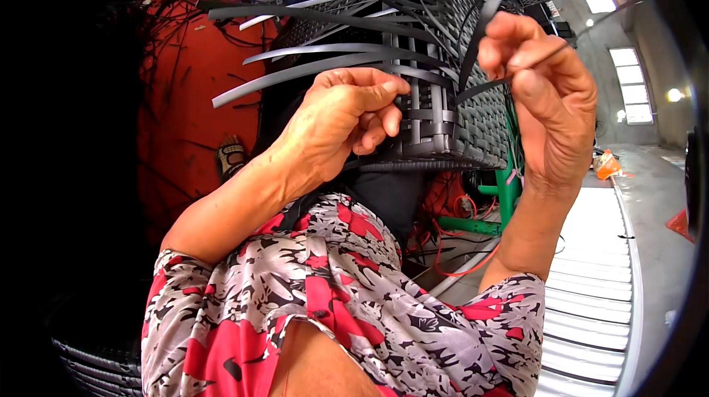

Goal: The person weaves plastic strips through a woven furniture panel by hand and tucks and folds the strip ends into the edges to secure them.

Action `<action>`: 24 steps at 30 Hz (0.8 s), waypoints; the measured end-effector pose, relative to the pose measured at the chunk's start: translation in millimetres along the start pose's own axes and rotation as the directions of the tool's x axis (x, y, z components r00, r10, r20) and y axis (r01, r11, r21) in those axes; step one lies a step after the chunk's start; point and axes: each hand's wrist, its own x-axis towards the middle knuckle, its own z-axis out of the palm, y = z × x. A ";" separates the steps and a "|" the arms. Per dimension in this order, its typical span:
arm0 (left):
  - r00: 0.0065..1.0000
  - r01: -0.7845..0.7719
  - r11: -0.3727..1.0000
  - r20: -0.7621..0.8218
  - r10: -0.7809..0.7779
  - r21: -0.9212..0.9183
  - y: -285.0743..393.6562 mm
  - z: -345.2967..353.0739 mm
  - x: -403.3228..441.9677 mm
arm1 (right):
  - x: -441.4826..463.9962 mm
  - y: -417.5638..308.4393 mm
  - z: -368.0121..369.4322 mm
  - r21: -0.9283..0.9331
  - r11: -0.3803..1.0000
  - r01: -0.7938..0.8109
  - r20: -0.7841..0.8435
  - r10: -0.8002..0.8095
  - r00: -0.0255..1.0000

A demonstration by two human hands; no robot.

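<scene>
A dark woven rattan-style panel (484, 127) rises in front of me, with long loose plastic strips (295, 76) fanning out leftward from its unfinished edge. At that edge my left hand (351, 116) is closed, thumb and forefinger pinched beside the open lattice (425, 113); what lies between the fingertips is hidden. To the right and higher, my right hand (543, 79) pinches a thin black plastic strip (484, 90) that runs from the weave to its fingers. Another wide strip (491, 9) curves upward behind those fingertips.
Green metal legs (508, 201) and an orange cord (443, 253) are below the panel. Scraps of strip lie on the red floor covering (170, 113) at left. White slatted material (587, 301) lies at right, with an orange object (608, 166) beyond it.
</scene>
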 end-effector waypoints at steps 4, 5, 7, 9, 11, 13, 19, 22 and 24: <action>0.998 0.033 0.998 0.051 -0.036 0.048 2.1 5.2 -4.1 | 3.0 -3.4 2.3 0.247 0.967 -0.058 0.034 0.052 0.998; 0.991 0.066 0.993 0.112 -0.076 0.094 5.1 5.0 -3.4 | 5.4 -6.6 2.8 0.346 0.936 -0.063 0.048 0.049 0.998; 0.972 0.109 0.993 0.202 -0.117 0.052 5.8 0.3 3.7 | 3.5 -13.1 4.1 0.328 0.941 -0.077 0.005 0.080 0.997; 0.930 0.158 0.987 0.337 -0.146 -0.009 6.7 -3.6 10.3 | 0.2 -21.2 1.0 -0.015 0.999 -0.047 -0.017 0.047 0.999; 0.918 0.195 0.970 0.374 -0.129 -0.144 1.2 -7.8 16.3 | -0.3 -33.1 4.7 -0.481 0.877 0.015 0.021 -0.005 1.000; 0.897 0.245 0.919 0.432 -0.094 -0.309 -4.9 -11.7 19.3 | -4.4 -45.7 11.6 -0.686 0.728 0.000 0.032 0.031 0.999; 0.895 0.301 0.899 0.421 -0.150 -0.319 0.4 -8.3 17.2 | -9.2 -66.3 26.8 -0.929 0.338 0.151 0.165 0.012 0.986; 0.877 0.322 0.875 0.463 -0.130 -0.363 -0.6 -10.5 20.3 | -8.9 -65.8 26.6 -0.873 0.469 0.130 0.131 -0.031 0.991; 0.889 0.309 0.899 0.430 -0.157 -0.310 4.4 -8.0 16.9 | -7.2 -65.4 26.4 -0.855 0.500 0.139 0.125 -0.062 0.990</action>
